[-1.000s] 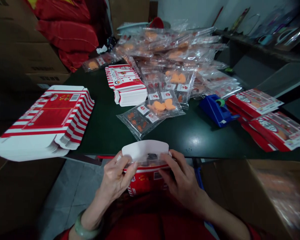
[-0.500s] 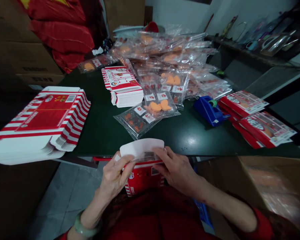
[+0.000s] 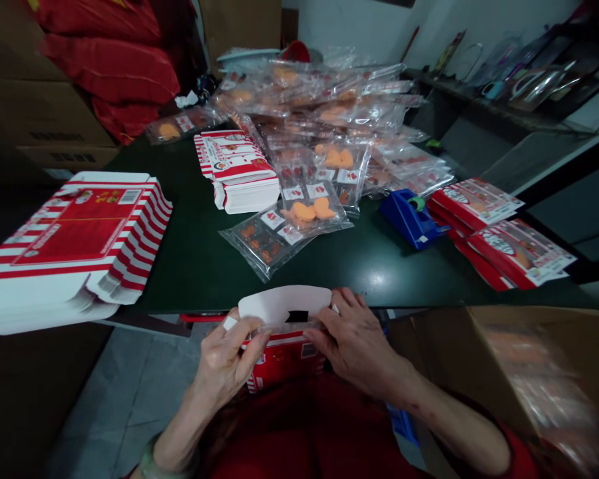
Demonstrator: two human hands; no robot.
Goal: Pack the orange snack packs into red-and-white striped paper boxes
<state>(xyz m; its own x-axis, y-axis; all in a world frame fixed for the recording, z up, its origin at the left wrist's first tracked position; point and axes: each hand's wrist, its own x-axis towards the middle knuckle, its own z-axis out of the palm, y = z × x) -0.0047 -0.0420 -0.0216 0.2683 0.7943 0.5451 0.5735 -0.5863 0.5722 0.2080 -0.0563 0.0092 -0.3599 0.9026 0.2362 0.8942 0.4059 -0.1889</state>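
Between my hands, at the near edge of the table, is a red-and-white striped cardboard box [image 3: 284,362] with its white flap [image 3: 267,305] standing up; a dark cut-out shows in the flap. My left hand [image 3: 229,352] pinches the box's left top edge between thumb and fingers. On the right side my right hand [image 3: 347,332] grips the same edge, its fingers around the flap's right end. Clear plastic shows along the box opening between the hands. Just beyond lie plastic packets [image 3: 264,243] with orange and brown pieces inside.
At the left lies a stack of flattened striped boxes [image 3: 80,226], with a smaller stack [image 3: 244,189] farther back. Plastic packets [image 3: 329,100] are heaped behind. A blue tape dispenser [image 3: 412,223] stands near filled red boxes [image 3: 509,253]. A cardboard carton [image 3: 444,352] sits at lower right.
My right fingers have moved from over the opening to the flap's right end, and the cut-out in the flap now shows. The view has shifted slightly.
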